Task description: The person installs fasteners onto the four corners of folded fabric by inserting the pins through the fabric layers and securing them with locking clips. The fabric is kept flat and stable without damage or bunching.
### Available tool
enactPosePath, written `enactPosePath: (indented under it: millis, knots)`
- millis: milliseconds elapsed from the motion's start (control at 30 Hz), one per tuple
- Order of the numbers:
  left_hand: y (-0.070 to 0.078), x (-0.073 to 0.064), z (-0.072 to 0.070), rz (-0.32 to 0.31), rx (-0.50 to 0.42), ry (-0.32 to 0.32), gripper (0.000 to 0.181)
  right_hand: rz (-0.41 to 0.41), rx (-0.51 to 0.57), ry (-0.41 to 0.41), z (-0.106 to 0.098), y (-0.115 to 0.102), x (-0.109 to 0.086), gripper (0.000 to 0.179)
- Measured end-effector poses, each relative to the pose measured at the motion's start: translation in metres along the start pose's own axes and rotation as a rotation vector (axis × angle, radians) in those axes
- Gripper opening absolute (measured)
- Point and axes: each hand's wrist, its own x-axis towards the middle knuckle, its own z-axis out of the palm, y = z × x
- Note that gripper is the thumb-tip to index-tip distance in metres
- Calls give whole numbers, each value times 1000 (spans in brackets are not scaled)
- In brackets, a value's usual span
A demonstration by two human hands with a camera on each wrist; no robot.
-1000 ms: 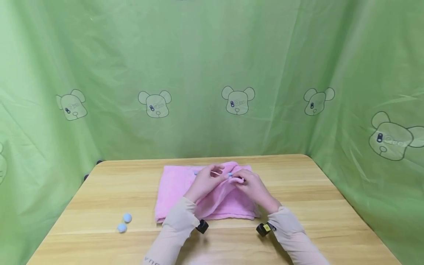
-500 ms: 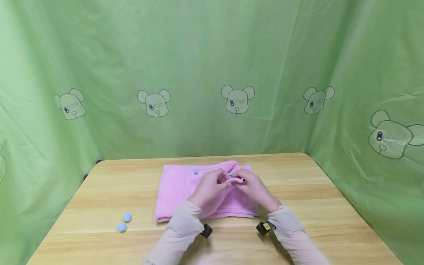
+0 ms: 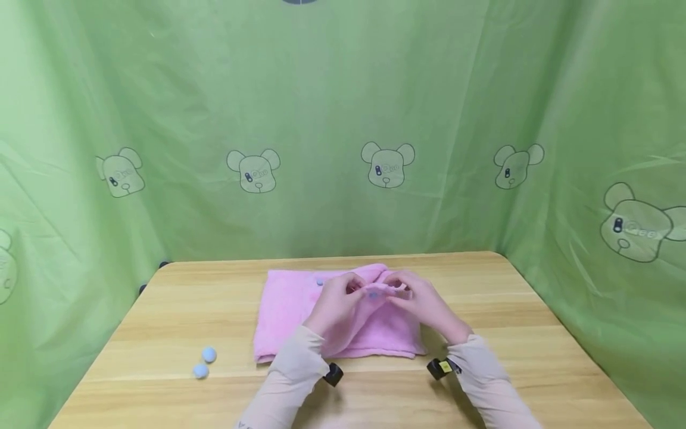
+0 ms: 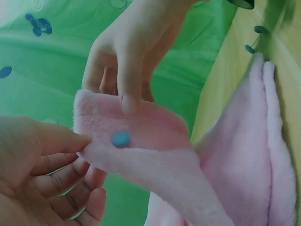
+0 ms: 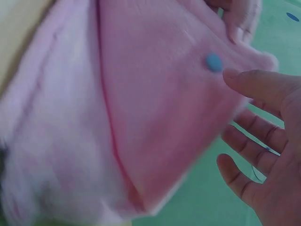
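Observation:
A pink plush cloth (image 3: 289, 316) lies folded on the table, one part of it raised between both hands. The left hand (image 3: 334, 301) pinches the lifted edge; in the left wrist view the thumb of the left hand (image 4: 51, 165) lies on its near side. At the other side of this flap the right hand (image 3: 423, 301) holds the edge. In the right wrist view, the thumb of the right hand (image 5: 273, 127) presses close beside a round blue button-like piece (image 5: 214, 62), its other fingers spread behind. That blue button-like piece (image 4: 121, 139) sits on the flap.
Two pale blue round pieces (image 3: 205, 363) lie on the wooden table (image 3: 150, 322) to the left of the cloth. Another small blue piece (image 3: 320, 282) sits on the cloth's back part. Green curtains (image 3: 321, 208) with bear drawings enclose the table's back and sides.
The left hand has moved right along the raised flap and gripped its edge. The right hand has shifted slightly right. The flap has turned, and its blue piece now shows lower, facing the head camera.

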Motion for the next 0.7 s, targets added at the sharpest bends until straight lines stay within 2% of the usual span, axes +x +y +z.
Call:
enactPosePath:
  millis: [100, 200, 267, 400, 500, 567, 700]
  knots:
    - [-5, 5, -8, -27, 1, 51, 9, 18, -46, 22, -14, 4, -4, 36]
    - [-10, 9, -18, -114, -78, 89, 10, 31, -101, 34, -26, 12, -10, 36]
    - [-15, 11, -25, -141, -118, 119, 13, 50, -122, 26, -33, 17, -16, 33]
    - [-29, 17, -37, -137, -170, 179, 19, 91, -161, -7, -44, 28, -28, 25]
    - [-44, 22, -43, -195, -255, 214, 22, 130, -174, -89, -52, 34, -39, 17]
    - [-53, 23, -45, -245, -316, 244, 23, 171, -176, -172, -55, 37, -47, 14]
    - [-70, 24, -46, -334, -428, 288, 23, 302, -170, -338, -58, 41, -62, 12]
